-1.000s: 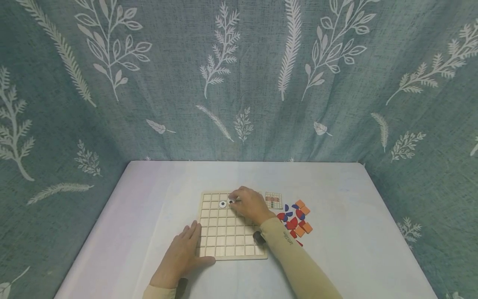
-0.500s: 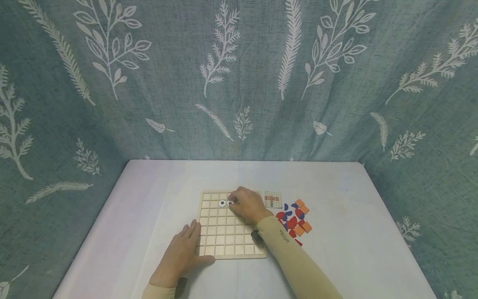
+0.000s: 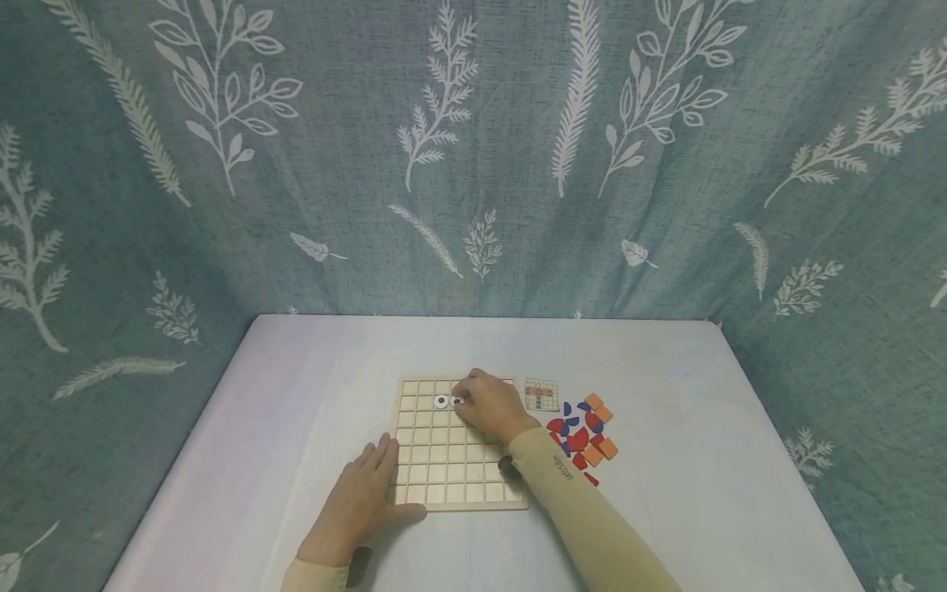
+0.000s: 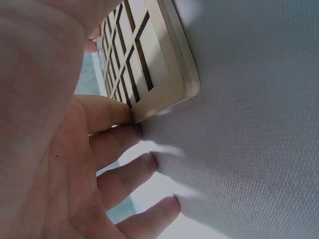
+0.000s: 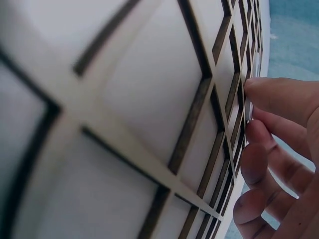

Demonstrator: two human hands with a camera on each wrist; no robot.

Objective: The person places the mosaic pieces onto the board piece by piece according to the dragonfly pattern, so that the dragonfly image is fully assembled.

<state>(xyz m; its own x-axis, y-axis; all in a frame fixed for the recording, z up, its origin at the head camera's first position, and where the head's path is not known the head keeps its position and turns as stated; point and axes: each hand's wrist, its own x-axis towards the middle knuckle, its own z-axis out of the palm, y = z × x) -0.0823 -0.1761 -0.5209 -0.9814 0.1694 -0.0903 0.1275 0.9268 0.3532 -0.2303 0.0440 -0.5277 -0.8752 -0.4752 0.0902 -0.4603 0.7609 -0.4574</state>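
White held disc [image 3: 456, 401], dark centre, is located at the board [image 3: 439, 473], second row from its far edge, and is partly covered by fingers. It is pinched by the right hand [image 3: 491, 404]: thumb and forefinger clamped on the disc's rim, remaining fingers curled in loosely. Whether it is fully down in its cell cannot be told. A matching disc [image 3: 441, 401] is seen in the next cell to the left, same row.

Step in hand is judged to be the seating of the second of a pair of discs. For the next move, a light press flat into the cell seems called for, then fingertips parted and lifted straight up, so that neither disc is nudged.

Right forearm is angled in over the board's right side, wrist above the cells, fingers pointed at the far rows. Left hand [image 3: 358, 497] is laid at the board's near-left corner, fingers extended and slightly apart along the left edge, thumb spread to the near edge; nothing is gripped, board apparently being steadied.

Right of the board, a pattern card [image 3: 542, 395] is set near the far corner; red pieces [image 3: 580, 439], blue pieces [image 3: 567, 409] and orange squares [image 3: 594, 456] are scattered beyond it.
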